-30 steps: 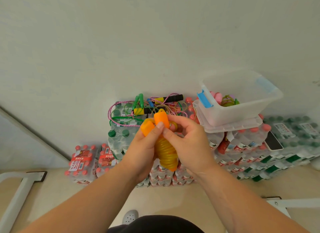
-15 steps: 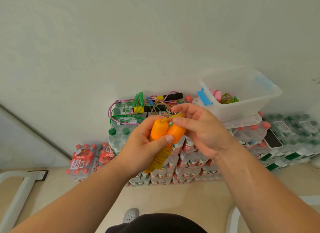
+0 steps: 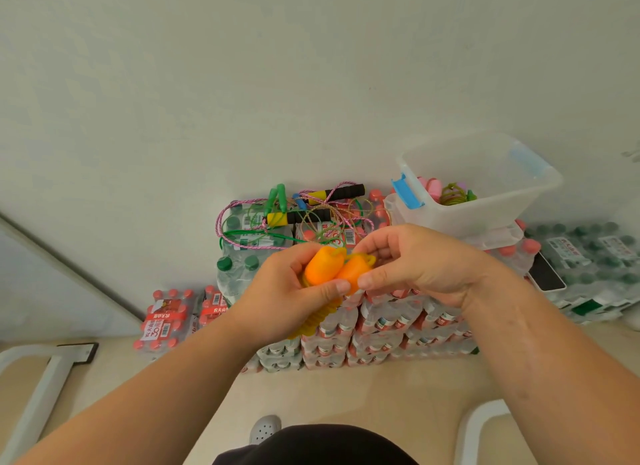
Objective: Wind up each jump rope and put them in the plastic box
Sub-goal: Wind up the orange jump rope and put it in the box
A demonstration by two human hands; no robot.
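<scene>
Currently, from a head-worn camera looking down, a person's two bare hands meet mid-view. The left hand is closed around a jump rope. Its fingers and thumb wrap the two orange handles, which lie side by side and touching. They also wrap the yellow cord, which is wound in tight turns and sticks out below the palm. The right hand pinches the right-hand handle, thumb underneath and fingertips on top, where a small loop of cord shows at the handle ends. Whether the cord's loose end is tucked in cannot be told.

Behind the hands, stacked bottle packs stand on the floor against a pale wall. On top of them, to the right, the clear plastic box with a blue latch rests on its lid. Pink handles and a greenish coil already lie inside. To the left on the packs lies a tangle of loose ropes, not yet wound. A phone lies on the packs near the box, lower right.

Likely risks: the springy cord may unwind if either grip eases before its end is secured, dropping turns toward the floor. On the reach across to the box, a hand could nudge it on its smooth lid. It could also snag the tangled ropes and drag them off the packs.
</scene>
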